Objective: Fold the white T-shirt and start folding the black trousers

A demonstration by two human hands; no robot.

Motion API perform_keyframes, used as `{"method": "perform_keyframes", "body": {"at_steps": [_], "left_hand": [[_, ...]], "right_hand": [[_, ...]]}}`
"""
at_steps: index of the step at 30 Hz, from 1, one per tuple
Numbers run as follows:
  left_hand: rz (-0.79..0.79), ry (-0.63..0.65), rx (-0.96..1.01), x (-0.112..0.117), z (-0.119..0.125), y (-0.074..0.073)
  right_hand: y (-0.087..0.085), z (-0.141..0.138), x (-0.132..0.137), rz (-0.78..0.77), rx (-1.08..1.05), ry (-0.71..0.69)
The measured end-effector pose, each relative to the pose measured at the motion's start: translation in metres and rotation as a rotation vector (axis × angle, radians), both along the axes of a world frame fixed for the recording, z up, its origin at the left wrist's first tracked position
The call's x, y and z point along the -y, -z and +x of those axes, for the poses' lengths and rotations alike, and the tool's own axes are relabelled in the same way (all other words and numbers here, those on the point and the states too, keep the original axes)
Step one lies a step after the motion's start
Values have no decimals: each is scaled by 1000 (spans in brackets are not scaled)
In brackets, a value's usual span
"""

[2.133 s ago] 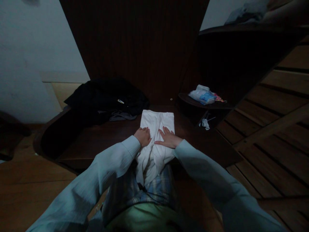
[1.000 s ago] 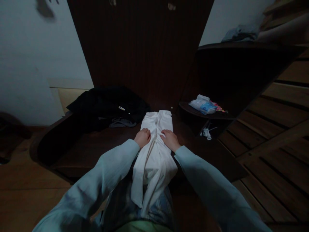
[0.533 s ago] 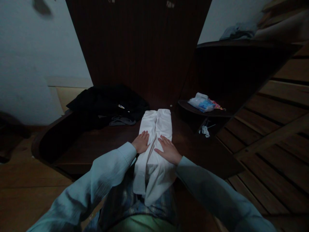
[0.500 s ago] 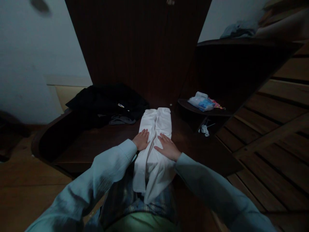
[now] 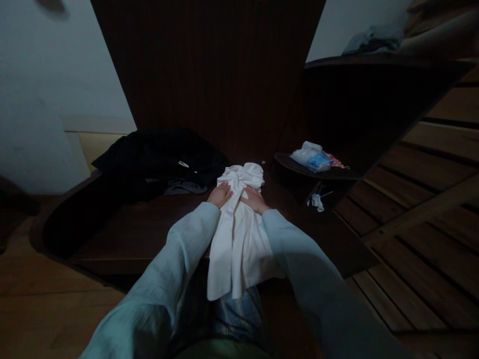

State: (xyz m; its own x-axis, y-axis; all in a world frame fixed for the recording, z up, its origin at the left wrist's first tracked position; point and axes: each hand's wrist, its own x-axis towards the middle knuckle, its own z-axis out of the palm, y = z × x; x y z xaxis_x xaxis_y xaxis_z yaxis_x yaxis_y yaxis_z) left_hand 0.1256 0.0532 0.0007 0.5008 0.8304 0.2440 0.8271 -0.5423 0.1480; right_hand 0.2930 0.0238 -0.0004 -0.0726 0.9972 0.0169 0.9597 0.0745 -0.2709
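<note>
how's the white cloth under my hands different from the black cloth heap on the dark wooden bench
The left hand and right hand rest on the white cloth; neither touches the black cloth heap. The white cloth hangs over the front edge of the dark wooden bench; the black cloth heap lies farther back. Both lie rumpled.

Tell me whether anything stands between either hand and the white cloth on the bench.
Nothing visible does. The left hand and right hand both lie directly on the white cloth. The dark clothing sits off to the left, and the plastic packet is on a shelf to the right.
</note>
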Motion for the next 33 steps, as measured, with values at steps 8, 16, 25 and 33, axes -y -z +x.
{"method": "perform_keyframes", "body": {"at_steps": [8, 16, 25, 33], "left_hand": [[85, 159, 264, 32, -22, 1], [-119, 123, -24, 54, -26, -2], [-176, -44, -100, 29, -7, -5], [-133, -169, 43, -6, -10, 2]], "right_hand": [[5, 4, -31, 73, -61, 99], [6, 11, -27, 339, -354, 92], [10, 18, 46, 438, -530, 29], [6, 24, 79, 196, -289, -292]]}}
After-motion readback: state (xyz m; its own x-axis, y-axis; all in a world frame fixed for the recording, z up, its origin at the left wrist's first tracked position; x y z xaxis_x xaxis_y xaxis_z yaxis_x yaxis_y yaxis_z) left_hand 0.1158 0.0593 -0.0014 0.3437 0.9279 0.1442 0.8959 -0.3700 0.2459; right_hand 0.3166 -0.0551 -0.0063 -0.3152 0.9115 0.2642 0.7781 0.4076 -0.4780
